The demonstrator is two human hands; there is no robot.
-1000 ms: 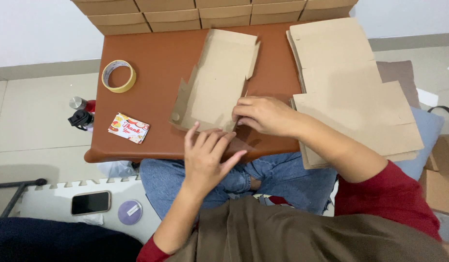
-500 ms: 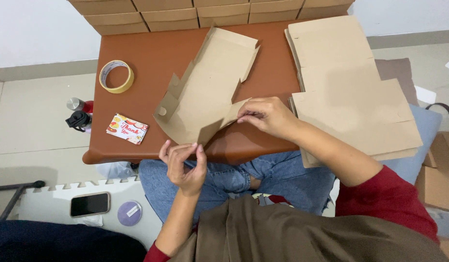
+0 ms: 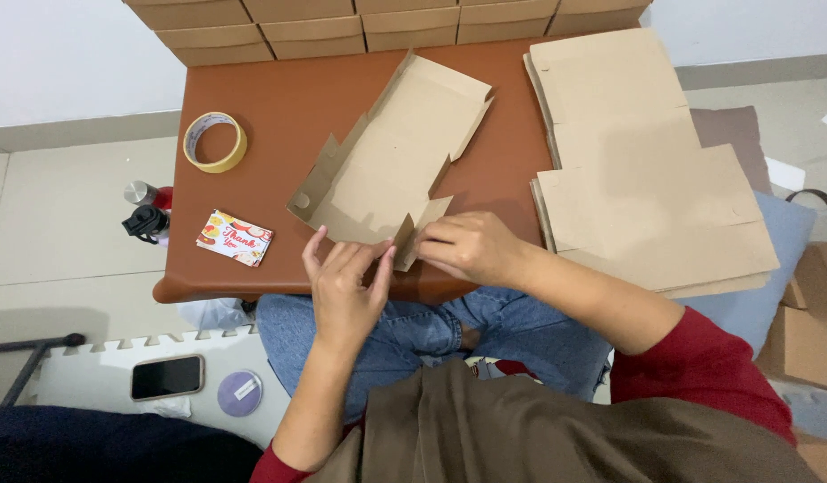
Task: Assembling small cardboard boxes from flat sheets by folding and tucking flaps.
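A flat die-cut cardboard box blank (image 3: 391,161) lies on the brown table (image 3: 288,116), its near flaps partly raised. My left hand (image 3: 342,286) pinches the near edge of the blank at the table's front. My right hand (image 3: 467,246) grips the near right flap just beside it. Both hands meet at the blank's near corner, fingers closed on the cardboard.
A stack of flat cardboard blanks (image 3: 637,170) covers the table's right side. A roll of tape (image 3: 215,141) and a small printed card (image 3: 236,238) lie at the left. Folded boxes (image 3: 387,18) line the far edge. A phone (image 3: 167,377) and bottles (image 3: 145,215) are on the floor.
The blank's near end has been lifted and its flaps folded up. My left hand left the flat cardboard, dropped toward the table edge, then rose to meet my right hand at the near corner.
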